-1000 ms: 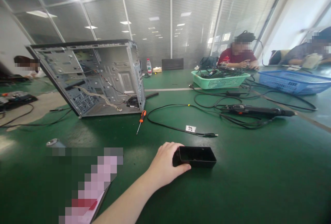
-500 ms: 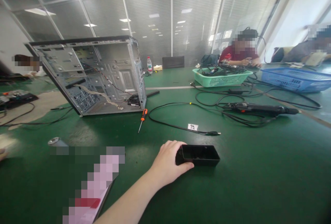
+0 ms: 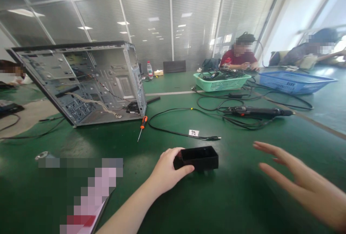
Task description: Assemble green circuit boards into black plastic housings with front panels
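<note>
My left hand (image 3: 169, 171) is wrapped round the left end of a small black open-topped box (image 3: 204, 160), thumb in front and fingers behind. The box stands on the green table with its opening upward; its inside looks dark. To the right of the box, my right hand (image 3: 294, 178) is in the air over the table, fingers stretched out and thumb apart, holding nothing. Beyond the box lies a black cable (image 3: 178, 133) with a plug at its end, beside a small white tag (image 3: 194, 133) marked with a number.
An open computer case (image 3: 105, 82) stands at the left, an orange-handled screwdriver (image 3: 143, 123) by its corner. A black power tool (image 3: 259, 112) with cables lies at the right. Behind are a green basket (image 3: 224, 84) of cables and a blue basket (image 3: 294, 82). Several people sit around.
My right hand has come into view from the right, fingers spread. The left hand keeps its hold on the box, whose right end now sits slightly higher. The whole view has shifted a little.
</note>
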`<state>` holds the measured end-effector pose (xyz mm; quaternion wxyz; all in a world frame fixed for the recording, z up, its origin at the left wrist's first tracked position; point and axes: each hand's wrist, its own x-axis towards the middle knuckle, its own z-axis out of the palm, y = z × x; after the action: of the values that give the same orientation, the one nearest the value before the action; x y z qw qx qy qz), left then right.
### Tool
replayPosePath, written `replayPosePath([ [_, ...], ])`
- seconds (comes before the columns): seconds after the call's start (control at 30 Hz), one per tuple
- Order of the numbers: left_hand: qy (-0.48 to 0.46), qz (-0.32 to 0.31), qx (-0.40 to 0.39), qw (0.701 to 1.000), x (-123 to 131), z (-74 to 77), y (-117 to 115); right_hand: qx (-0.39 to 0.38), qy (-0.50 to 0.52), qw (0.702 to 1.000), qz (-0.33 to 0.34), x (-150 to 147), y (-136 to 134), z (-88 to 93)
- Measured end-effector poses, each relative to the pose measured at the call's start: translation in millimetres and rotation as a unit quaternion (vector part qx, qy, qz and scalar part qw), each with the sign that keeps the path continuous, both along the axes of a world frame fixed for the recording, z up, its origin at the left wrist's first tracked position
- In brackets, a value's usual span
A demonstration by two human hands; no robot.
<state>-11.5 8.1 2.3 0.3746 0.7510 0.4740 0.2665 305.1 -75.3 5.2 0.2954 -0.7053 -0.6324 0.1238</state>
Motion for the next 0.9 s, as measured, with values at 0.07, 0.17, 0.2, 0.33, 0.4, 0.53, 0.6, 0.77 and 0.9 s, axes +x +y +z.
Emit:
replayPosePath([
  [0.07, -0.069, 0.004, -0.039, 0.997, 1, -1.1, 2, -0.059, 0.114, 0.989, 0.070, -47, 17, 6.9],
  [0.17, -0.170, 0.019, -0.087, 0.981, 2, 1.4, 5, -0.131, 0.273, 0.941, 0.150, -103, 40, 16.2],
  [0.2, -0.187, 0.029, -0.092, 0.978, 2, 3.1, 5, -0.146, 0.308, 0.928, 0.149, -114, 45, 16.7],
  [0.33, -0.193, 0.081, -0.083, 0.974, 0, 9.2, 5, -0.138, 0.404, 0.897, 0.118, -127, 51, 6.2],
  [0.4, -0.199, 0.093, -0.088, 0.972, 0, 8.8, 4, -0.155, 0.447, 0.873, 0.121, -126, 47, 0.0],
  [0.53, -0.208, 0.020, -0.099, 0.973, -1, 0.9, 4, -0.234, 0.562, 0.787, 0.097, -122, 45, -5.8],
  [0.6, -0.188, -0.004, -0.090, 0.978, -1, -3.0, 6, -0.259, 0.599, 0.752, 0.093, -121, 48, -8.8],
  [0.77, -0.178, -0.002, -0.087, 0.980, -1, -7.4, 9, -0.279, 0.586, 0.747, 0.147, -118, 52, -17.1],
  [0.9, -0.199, 0.011, -0.087, 0.976, 0, -7.9, 9, -0.275, 0.582, 0.748, 0.164, -118, 47, -12.3],
])
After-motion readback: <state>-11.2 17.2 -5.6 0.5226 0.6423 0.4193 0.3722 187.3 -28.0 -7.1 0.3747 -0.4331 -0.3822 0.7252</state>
